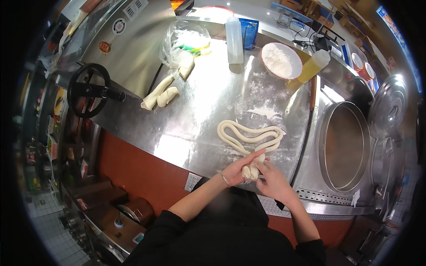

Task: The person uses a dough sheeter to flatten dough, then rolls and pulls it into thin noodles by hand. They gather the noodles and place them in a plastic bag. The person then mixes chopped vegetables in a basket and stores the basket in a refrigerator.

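Near the front edge of a steel worktop [213, 109], my left hand [237, 171] and my right hand [273, 183] hold a lump of dough [251, 171] between them. The left hand cups it from the side, fingers stretched along it. My right fingers press on its other side, and their tips are partly hidden. Just beyond my fingertips, a looped rope of dough [249, 133] lies on the floured steel; whether it joins the lump is hard to see. Farther left rest a long dough roll [158, 93] and a shorter, folded dough piece [168, 96].
A bowl of flour [279, 61], a squeeze bottle of yellow liquid [313, 65] and a pale squeeze bottle [234, 40] stand at the back. A clear plastic bag [183, 40] lies left of them. On the right is a large round pot [344, 146]; a black handwheel [88, 89] juts out left.
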